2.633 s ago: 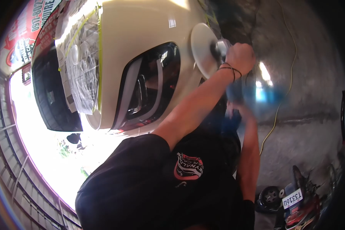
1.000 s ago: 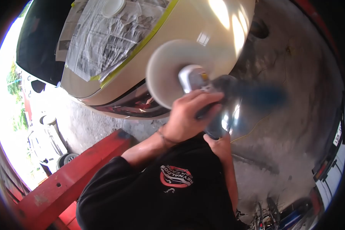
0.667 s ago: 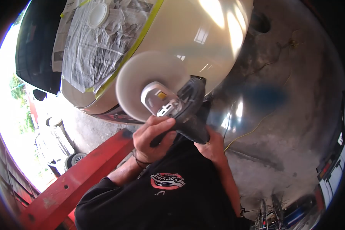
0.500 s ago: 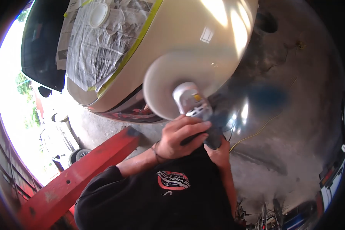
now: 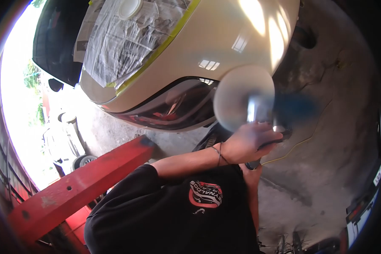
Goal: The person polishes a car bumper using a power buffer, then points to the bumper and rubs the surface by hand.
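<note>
At the far left, the dark windshield [image 5: 55, 40] and side mirror [image 5: 56, 85] lie above a red steel beam [image 5: 84, 173] that slants up towards the car's front. Next comes the newspaper and plastic sheeting [image 5: 118, 46], fixed in place with a white round lid [image 5: 130, 8] on top and yellow-green masking tape [image 5: 158, 50] along its edge; none of this covering is yet off. The cream body panel [image 5: 216, 38] beside it carries crisp window reflections and no plain smears, so that part looks smooth, though how much of it is finished cannot be told. Below the panel, the headlamp [image 5: 173, 101] is uncovered. At its right end stands the polisher [image 5: 260, 110], its white pad [image 5: 230, 99] blurred as if spinning and overlapping the car's front corner; whether it presses on the paint is unclear. The work therefore seems underway rather than complete. The left hand [image 5: 245, 142] has its fingers curled closed around a dark grip close to the tool's head. The right hand [image 5: 251, 174], partly hidden, seems closed around the rear handle just below. Farther right, a yellow cord [image 5: 292, 149] runs over the concrete floor [image 5: 330, 173].
</note>
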The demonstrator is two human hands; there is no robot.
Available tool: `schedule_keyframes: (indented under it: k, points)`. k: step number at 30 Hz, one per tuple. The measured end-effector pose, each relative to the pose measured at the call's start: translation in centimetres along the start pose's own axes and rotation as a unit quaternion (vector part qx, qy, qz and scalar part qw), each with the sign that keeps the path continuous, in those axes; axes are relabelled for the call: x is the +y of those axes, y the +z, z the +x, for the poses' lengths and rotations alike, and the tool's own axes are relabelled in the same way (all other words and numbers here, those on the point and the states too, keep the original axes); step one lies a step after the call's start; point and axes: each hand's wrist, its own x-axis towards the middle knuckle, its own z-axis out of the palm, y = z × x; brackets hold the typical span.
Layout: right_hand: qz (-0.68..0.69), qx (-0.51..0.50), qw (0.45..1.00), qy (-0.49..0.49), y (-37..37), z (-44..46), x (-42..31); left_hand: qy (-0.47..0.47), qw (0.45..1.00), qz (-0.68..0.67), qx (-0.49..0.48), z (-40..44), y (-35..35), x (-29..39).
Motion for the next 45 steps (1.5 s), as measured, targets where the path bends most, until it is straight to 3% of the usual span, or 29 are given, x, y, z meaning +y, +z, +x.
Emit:
schedule_keyframes:
  k: [9, 13, 17, 21, 26, 28, 32, 34, 37, 39, 42, 45]
  points:
    - [-0.073, -0.123, 0.986, -0.090, 3.2, 1.1, -5.7, -0.044, 0.987, 0.062, 0.140, -6.6, -9.5, 4.0]
    - [-0.201, -0.150, 0.957, -0.145, 5.1, 2.1, -8.5, -0.068, 0.977, 0.092, 0.180, -9.8, -12.1, 4.5]
    - [-0.261, -0.173, 0.942, -0.120, 5.2, 2.2, -9.4, -0.074, 0.971, 0.110, 0.201, -11.6, -11.8, 3.7]
    - [-0.179, -0.122, 0.968, -0.125, 3.7, 1.5, -6.3, -0.039, 0.979, 0.092, 0.177, -9.2, -9.6, 3.3]
    - [0.023, -0.053, 0.994, -0.095, 1.7, 1.4, -3.0, -0.084, 0.994, 0.071, 0.015, -1.9, -5.3, 3.2]
    - [0.034, -0.052, 0.996, -0.058, 0.6, 1.3, -2.7, -0.138, 0.984, 0.100, -0.059, 0.5, -2.9, 3.0]
    - [-0.003, -0.111, 0.994, 0.016, -3.4, 1.1, 0.5, -0.134, 0.960, 0.211, -0.125, -0.7, 0.1, 3.2]
    - [-0.036, -0.147, 0.988, 0.028, -4.5, -0.3, 0.6, -0.164, 0.962, 0.189, -0.108, -4.9, -0.6, 4.2]
    - [-0.157, -0.176, 0.969, -0.078, -4.6, -2.4, 0.2, -0.233, 0.959, 0.146, -0.070, -12.6, -1.7, 6.6]
    - [-0.239, -0.234, 0.941, -0.056, -4.5, -3.2, 0.1, -0.289, 0.950, 0.113, -0.036, -18.3, -1.7, 8.6]
    - [-0.235, -0.360, 0.896, -0.115, -2.9, -3.8, 0.8, -0.366, 0.918, 0.120, 0.095, -26.6, 0.5, 10.5]
    - [-0.361, -0.457, 0.799, -0.148, 0.5, -3.8, -2.1, -0.464, 0.839, 0.071, 0.276, -31.8, 1.7, 11.7]
